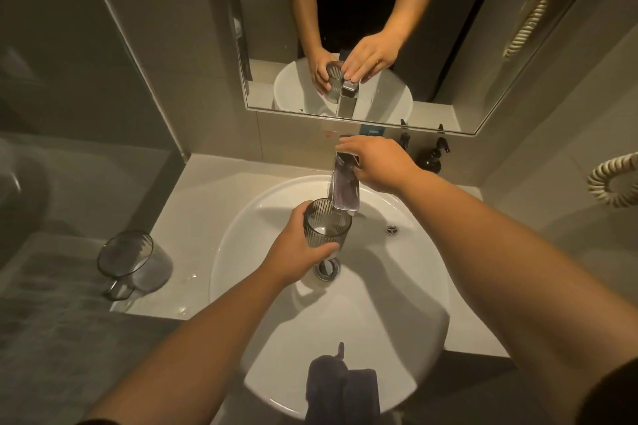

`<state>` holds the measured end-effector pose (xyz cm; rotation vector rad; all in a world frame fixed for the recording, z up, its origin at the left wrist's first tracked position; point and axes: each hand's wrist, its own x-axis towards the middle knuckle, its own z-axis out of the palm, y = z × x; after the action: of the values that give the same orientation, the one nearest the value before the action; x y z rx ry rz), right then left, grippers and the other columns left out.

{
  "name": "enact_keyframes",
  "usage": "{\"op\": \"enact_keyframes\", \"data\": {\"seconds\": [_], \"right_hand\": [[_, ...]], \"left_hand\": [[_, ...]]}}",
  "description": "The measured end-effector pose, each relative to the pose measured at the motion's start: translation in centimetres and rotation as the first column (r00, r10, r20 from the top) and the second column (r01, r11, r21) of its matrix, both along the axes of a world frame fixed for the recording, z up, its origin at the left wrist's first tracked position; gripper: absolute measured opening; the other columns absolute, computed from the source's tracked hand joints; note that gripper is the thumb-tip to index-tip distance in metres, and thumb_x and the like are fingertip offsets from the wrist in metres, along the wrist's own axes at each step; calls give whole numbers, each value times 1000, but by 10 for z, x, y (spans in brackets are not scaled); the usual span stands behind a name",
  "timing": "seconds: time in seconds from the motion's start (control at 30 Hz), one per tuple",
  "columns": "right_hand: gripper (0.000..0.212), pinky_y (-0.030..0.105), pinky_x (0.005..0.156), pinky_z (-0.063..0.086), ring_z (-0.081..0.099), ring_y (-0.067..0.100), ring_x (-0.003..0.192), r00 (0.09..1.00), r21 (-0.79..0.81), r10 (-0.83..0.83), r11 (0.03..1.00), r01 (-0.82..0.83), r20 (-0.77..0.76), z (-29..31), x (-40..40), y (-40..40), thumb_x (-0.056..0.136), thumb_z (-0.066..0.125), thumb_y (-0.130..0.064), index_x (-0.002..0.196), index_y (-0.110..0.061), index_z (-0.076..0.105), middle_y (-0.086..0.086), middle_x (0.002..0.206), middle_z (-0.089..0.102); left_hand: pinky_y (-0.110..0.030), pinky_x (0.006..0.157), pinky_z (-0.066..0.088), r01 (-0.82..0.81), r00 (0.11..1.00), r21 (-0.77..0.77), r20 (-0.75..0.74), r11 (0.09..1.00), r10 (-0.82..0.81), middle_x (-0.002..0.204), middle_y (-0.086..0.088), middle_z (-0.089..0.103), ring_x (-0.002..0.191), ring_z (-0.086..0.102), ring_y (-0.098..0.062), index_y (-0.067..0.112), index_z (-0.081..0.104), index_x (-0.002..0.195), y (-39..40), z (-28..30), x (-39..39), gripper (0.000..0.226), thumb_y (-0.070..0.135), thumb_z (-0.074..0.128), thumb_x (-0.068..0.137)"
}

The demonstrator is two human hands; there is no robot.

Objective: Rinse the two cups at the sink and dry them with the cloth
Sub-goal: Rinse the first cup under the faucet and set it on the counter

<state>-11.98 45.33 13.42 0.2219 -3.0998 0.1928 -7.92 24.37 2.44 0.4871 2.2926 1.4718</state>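
Grey ribbed glass, the first cup (327, 221) is upright over the white sink (397, 304), just under the tap (345, 188) spout. The left hand (297, 245) grips it, fingers and thumb curled round its side. The right hand (376, 162) rests on top of the tap handle with fingers fairly straight, holding nothing. The second cup (133, 260), with a handle, lies tipped on the counter (207, 190) to the left of the sink. A dark cloth (341, 390) hangs over the sink's near rim. Behind, a mirror (207, 28) reflects both hands.
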Motion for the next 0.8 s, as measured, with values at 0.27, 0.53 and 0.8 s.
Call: {"op": "enact_keyframes", "data": {"seconds": [0.27, 0.53, 0.8], "right_hand": [[43, 40, 96, 48, 56, 26, 119, 996, -110, -3, 994, 13, 86, 18, -11, 4, 85, 53, 1, 121, -16, 66, 3, 132, 62], [48, 38, 96, 48, 56, 25, 119, 991, -142, -39, 988, 57, 127, 25, -16, 3, 83, 48, 3, 121, -19, 68, 3, 130, 64], [47, 39, 96, 49, 56, 26, 119, 991, -141, -48, 988, 66, 126, 24, -15, 2, 85, 48, 2, 122, -19, 67, 3, 131, 63]], "left_hand": [[-10, 91, 37, 11, 1000, 11, -1, 1000, -11, 127, 18, 50, 120, 52, -5, 30, 31, 145, 1, 1, -1, 86, 27, 83, 77], [-7, 94, 36, 49, 998, -10, 38, 999, -48, 132, 17, 50, 121, 51, -1, 30, 31, 144, 0, -11, 6, 89, 28, 85, 74], [3, 86, 35, 83, 996, -51, 46, 995, -81, 126, 24, 49, 115, 51, 4, 43, 31, 131, 2, -22, 24, 79, 28, 84, 74]]}}
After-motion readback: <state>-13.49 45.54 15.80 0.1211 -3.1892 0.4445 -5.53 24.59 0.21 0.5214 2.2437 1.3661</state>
